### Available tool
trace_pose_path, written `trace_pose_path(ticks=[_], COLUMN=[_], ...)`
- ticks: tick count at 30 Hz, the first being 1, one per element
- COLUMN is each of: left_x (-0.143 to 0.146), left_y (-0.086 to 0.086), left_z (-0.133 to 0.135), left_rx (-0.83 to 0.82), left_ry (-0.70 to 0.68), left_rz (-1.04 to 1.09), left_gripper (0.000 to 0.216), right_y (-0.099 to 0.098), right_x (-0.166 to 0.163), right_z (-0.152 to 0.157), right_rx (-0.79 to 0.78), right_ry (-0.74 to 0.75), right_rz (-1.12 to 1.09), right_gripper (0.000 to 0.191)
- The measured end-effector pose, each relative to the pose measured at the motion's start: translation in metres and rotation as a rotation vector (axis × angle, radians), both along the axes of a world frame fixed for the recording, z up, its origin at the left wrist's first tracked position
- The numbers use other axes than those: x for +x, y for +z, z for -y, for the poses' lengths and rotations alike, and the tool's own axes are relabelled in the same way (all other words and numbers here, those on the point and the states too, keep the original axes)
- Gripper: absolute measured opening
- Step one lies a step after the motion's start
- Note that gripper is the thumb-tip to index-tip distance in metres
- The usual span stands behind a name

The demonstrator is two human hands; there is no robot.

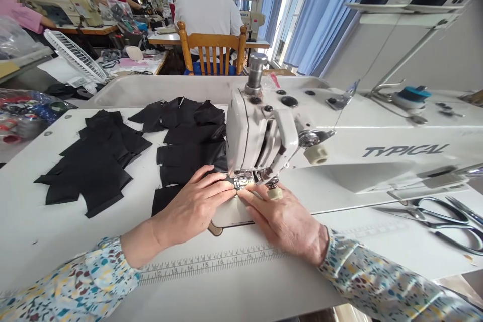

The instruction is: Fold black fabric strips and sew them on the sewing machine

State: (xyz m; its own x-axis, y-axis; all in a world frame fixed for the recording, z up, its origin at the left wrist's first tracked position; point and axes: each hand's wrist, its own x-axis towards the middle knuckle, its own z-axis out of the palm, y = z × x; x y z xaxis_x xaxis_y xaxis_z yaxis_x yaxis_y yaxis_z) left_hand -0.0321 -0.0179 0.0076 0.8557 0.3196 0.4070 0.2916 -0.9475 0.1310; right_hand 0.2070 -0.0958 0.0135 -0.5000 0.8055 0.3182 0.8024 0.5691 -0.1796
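Observation:
My left hand (192,206) and my right hand (283,224) meet at the presser foot (242,181) of a white industrial sewing machine (260,131). Their fingertips pinch a narrow piece of black fabric (228,179) beside the needle area. The fingers hide most of that piece. Behind my left hand lies a loose stack of cut black fabric pieces (188,146), and a second pile (94,156) lies farther left on the white sewing table (45,231). A pale plate (230,214) sits beneath my fingers.
Two pairs of scissors (430,219) lie on the table at the right, and a ruler scale (211,264) runs along its front. A thread spool (413,96) sits behind the machine. Beyond are a seated co-worker (207,12) on a wooden chair, a white fan, plastic bags and more sewing machines.

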Motion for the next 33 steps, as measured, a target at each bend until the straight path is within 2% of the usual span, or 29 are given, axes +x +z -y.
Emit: trace_pose_path(ticks=[14,22,27,33], left_x=[0.0013,-0.0006,0.002,0.0055], left_y=[0.0018,0.0015,0.0005,0.0006], left_z=[-0.0015,-0.0035,-0.0047,-0.0076], left_rx=[-0.02,-0.033,-0.036,-0.035], left_ry=[0.01,-0.006,0.008,0.016], left_rz=[0.01,0.034,0.043,0.03], left_gripper=[0.044,0.039,0.038,0.037], right_y=[0.0015,0.0044,0.002,-0.0013], right_x=[-0.0048,-0.0023,-0.0021,-0.0029], right_z=[0.0002,0.0021,-0.0008,-0.0031], right_rx=[0.012,-0.021,0.016,-0.039], right_ry=[-0.012,-0.039,-0.055,-0.042], right_rz=[0.036,-0.029,-0.042,-0.061], right_gripper=[0.031,0.028,0.027,0.028])
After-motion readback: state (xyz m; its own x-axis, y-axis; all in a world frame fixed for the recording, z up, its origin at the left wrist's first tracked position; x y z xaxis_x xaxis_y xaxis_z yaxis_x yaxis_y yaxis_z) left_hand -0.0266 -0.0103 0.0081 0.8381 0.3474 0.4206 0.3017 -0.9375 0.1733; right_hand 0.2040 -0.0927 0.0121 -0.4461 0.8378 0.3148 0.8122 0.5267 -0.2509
